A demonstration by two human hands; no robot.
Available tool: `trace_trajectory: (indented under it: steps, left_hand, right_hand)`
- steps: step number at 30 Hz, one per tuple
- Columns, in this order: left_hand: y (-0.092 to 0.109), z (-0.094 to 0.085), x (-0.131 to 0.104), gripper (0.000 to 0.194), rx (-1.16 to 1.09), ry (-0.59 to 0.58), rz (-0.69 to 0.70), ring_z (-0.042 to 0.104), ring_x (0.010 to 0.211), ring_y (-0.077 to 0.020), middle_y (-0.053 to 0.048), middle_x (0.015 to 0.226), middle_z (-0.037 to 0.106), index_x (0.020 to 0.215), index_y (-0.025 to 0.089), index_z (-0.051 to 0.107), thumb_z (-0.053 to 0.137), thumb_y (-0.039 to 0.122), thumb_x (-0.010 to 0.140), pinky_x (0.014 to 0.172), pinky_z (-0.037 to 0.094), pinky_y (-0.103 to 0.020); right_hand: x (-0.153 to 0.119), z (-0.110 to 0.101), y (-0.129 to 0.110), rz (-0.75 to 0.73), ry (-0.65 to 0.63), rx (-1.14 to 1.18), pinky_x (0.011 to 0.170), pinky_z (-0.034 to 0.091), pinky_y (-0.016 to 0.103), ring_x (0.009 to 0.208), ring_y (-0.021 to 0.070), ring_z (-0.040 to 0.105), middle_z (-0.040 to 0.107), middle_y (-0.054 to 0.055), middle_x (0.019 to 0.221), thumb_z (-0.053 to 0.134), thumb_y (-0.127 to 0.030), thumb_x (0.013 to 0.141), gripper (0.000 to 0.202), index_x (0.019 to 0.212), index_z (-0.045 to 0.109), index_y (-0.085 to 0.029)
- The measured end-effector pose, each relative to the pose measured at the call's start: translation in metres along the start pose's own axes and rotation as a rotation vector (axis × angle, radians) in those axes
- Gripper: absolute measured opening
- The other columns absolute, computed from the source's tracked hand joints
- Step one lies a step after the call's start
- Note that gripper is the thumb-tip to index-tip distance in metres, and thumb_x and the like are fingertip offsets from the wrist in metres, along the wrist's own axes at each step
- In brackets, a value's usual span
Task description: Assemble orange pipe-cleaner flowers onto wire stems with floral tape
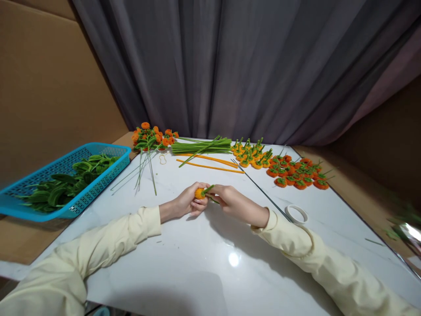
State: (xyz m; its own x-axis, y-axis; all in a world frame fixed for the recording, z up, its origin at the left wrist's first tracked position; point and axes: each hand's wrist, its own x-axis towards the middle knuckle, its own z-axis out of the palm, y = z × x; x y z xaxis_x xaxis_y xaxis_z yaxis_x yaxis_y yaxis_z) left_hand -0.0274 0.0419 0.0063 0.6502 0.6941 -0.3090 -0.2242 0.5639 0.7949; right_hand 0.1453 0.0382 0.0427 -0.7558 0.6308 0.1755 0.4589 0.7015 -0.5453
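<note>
Above the middle of the white table [184, 263], my left hand [189, 200] is closed around a small yellow-orange flower head [199, 193]. A short green stem [208, 189] points up and right from it. Close beside it, my right hand [228, 199] has its fingers pinched at the green stem end. The right fingertips are partly hidden, and a thin green piece shows beneath them. Beyond both hands lie a bundle of green stems [204, 146] and a few orange strips [210, 166].
A blue basket [123, 152] with green leaves stands at left. Stemmed orange flowers [151, 136] lie at the back left, yellow flower heads [251, 156] and orange-red ones [296, 172] at the back right. Thin dark wires [259, 188] and a white tape roll [296, 214] lie by my right forearm.
</note>
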Motion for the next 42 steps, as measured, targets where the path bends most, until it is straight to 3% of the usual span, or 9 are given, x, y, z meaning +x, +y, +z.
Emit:
trace_trajectory:
  steps: [5, 12, 20, 25, 32, 37, 42]
  left_hand:
    - [-0.001, 0.003, 0.001, 0.025, 0.042, 0.069, 0.071, 0.029, 0.03, -0.0061, 0.006, 0.046, 0.037, 0.069, 0.017, 0.044, 0.04, 0.036, 0.084, 0.027, 0.036, -0.018]
    - [-0.005, 0.003, 0.004, 0.022, 0.06, 0.185, 0.228, 0.047, 0.042, -0.0077, 0.001, 0.064, 0.053, 0.082, 0.016, 0.045, 0.055, 0.036, 0.082, 0.03, 0.041, -0.017]
    - [-0.014, -0.001, 0.002, 0.038, 0.424, 0.287, 0.454, 0.053, 0.04, -0.0089, 0.008, 0.055, 0.055, 0.087, 0.02, 0.038, 0.057, 0.052, 0.08, 0.041, 0.044, -0.02]
    - [-0.016, -0.003, 0.005, 0.04, 0.435, 0.343, 0.473, 0.055, 0.044, -0.0107, 0.007, 0.054, 0.056, 0.088, 0.02, 0.038, 0.056, 0.054, 0.079, 0.044, 0.047, -0.023]
    - [-0.014, -0.001, 0.004, 0.039, 0.303, 0.336, 0.453, 0.062, 0.057, -0.0126, 0.002, 0.064, 0.06, 0.091, 0.017, 0.046, 0.058, 0.052, 0.078, 0.059, 0.052, -0.026]
    - [-0.011, 0.0, 0.001, 0.042, 0.213, 0.272, 0.455, 0.064, 0.069, -0.0141, 0.0, 0.075, 0.063, 0.098, 0.015, 0.05, 0.066, 0.047, 0.074, 0.07, 0.052, -0.028]
    - [-0.014, 0.0, 0.0, 0.044, 0.463, 0.352, 0.5, 0.064, 0.069, -0.014, 0.0, 0.073, 0.065, 0.105, 0.016, 0.049, 0.062, 0.049, 0.078, 0.071, 0.052, -0.028]
  right_hand:
    - [0.003, -0.005, 0.004, 0.049, 0.026, 0.044, 0.07, 0.041, 0.023, 0.08, 0.0173, 0.059, 0.065, 0.007, 0.09, 0.044, 0.007, 0.073, 0.033, 0.094, 0.06, -0.013]
    - [-0.001, 0.0, 0.008, 0.153, 0.01, -0.305, 0.061, 0.036, 0.024, 0.067, 0.0152, 0.052, 0.056, 0.007, 0.085, 0.044, 0.007, 0.072, 0.027, 0.086, 0.058, -0.01]
    - [-0.001, 0.007, 0.011, 0.122, -0.002, -0.276, 0.067, 0.042, 0.024, 0.073, 0.0152, 0.054, 0.054, 0.009, 0.09, 0.039, 0.01, 0.076, 0.032, 0.094, 0.058, -0.007]
    - [0.0, 0.013, 0.014, 0.084, 0.035, -0.284, 0.068, 0.044, 0.024, 0.072, 0.0144, 0.057, 0.055, 0.009, 0.091, 0.042, 0.004, 0.084, 0.026, 0.098, 0.059, -0.009]
    - [-0.001, 0.015, 0.006, 0.154, -0.053, -0.446, 0.056, 0.041, 0.023, 0.062, 0.0142, 0.058, 0.057, 0.01, 0.09, 0.05, -0.003, 0.087, 0.019, 0.104, 0.056, -0.007]
    - [0.001, 0.014, 0.006, 0.168, 0.049, -0.264, 0.057, 0.041, 0.022, 0.059, 0.0131, 0.058, 0.059, 0.008, 0.081, 0.047, -0.007, 0.09, 0.011, 0.09, 0.057, -0.009]
    - [0.003, 0.012, 0.006, 0.235, 0.167, 0.193, 0.058, 0.045, 0.02, 0.045, 0.0106, 0.057, 0.058, -0.001, 0.052, 0.043, -0.004, 0.086, 0.024, 0.071, 0.057, -0.013]
